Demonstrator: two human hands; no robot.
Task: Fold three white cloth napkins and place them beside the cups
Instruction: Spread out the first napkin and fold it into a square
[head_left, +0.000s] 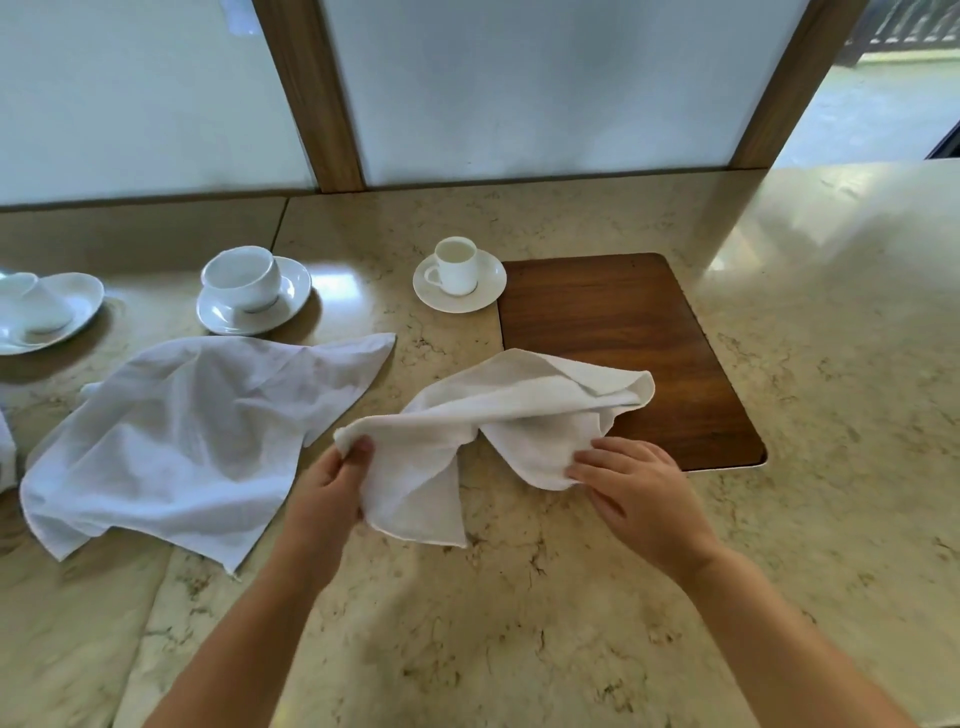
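Pinching a corner of a thick white napkin (498, 415) at the near edge of the marble worktop (519, 623), left hand (327, 488) closed on the cloth between thumb and fingers, that corner lifted just clear of the stone. Right hand (639, 488) laid flat, fingers spread, palm down on the napkin's near right edge, pressing rather than clasping; no pinch visible there. Napkin twisted through its middle, one tail drooping below the left grip, far edge curled over onto a dark wooden board (649, 332) set into the worktop. Judged soft, light and limp, terry-like and bulkier than its neighbour: likely to sag and bunch unless held at two corners and drawn taut, edges best matched before any crease. Not fragile, not slippery. Folding judged barely begun.

Spread loose and rumpled to the left, well apart from the hands, a second, thinner napkin (182, 436), unfolded, likely quick to wrinkle and slide on the polished stone. At the far left edge, a sliver of white cloth (6, 452), possibly the third napkin; too little shown to tell.

Farther back, three white cups on saucers: a small straight-sided cup (456, 265) just beside the board's far corner, a rounder cup (243, 278) beyond the thin napkin, a third cup (36, 306) lying tilted at far left. Behind, frosted panels in wooden frames (311, 104).
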